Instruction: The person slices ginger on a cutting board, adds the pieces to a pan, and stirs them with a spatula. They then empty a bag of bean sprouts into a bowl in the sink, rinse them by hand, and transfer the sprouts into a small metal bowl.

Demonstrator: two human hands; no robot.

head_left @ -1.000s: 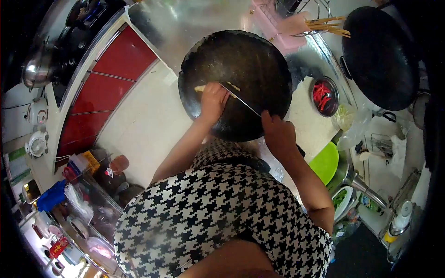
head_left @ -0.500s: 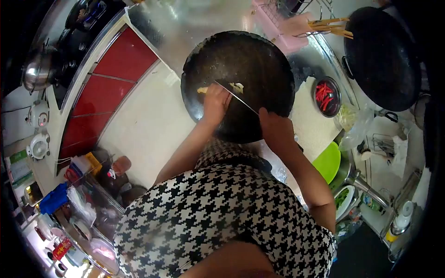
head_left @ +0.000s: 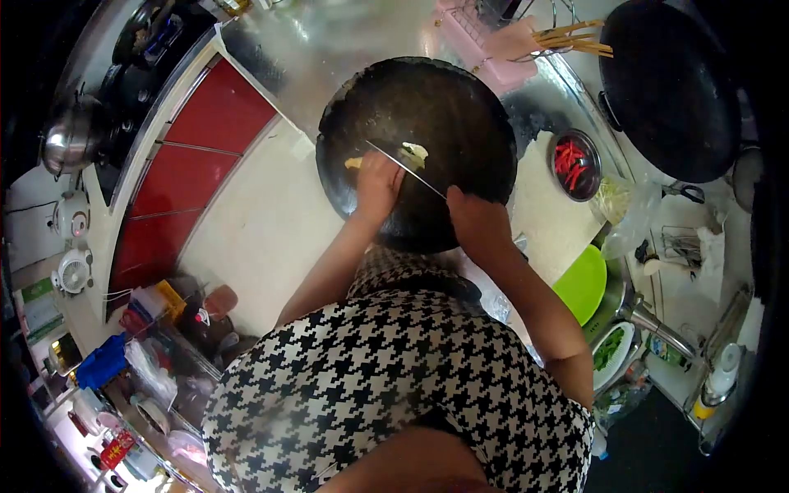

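Observation:
A round dark chopping board [head_left: 427,90] lies on the steel counter in front of me. My left hand [head_left: 378,185] presses down on a pale yellowish piece of food [head_left: 353,163] at the board's near left. My right hand [head_left: 477,226] grips a knife [head_left: 407,168] by the handle; its thin blade runs diagonally up to the left, right beside my left fingers. A few pale cut bits [head_left: 415,154] lie just beyond the blade.
A black wok [head_left: 670,90] sits at the upper right, with a small bowl of red chillies [head_left: 575,164] below it. A green bowl [head_left: 579,283], a plate of greens [head_left: 608,349] and a tap [head_left: 649,320] are at right. A pink rack with chopsticks [head_left: 493,45] stands behind the board.
The knife blade has shifted a little up and left along the food, both hands following it. More pale cut bits now lie beyond the blade.

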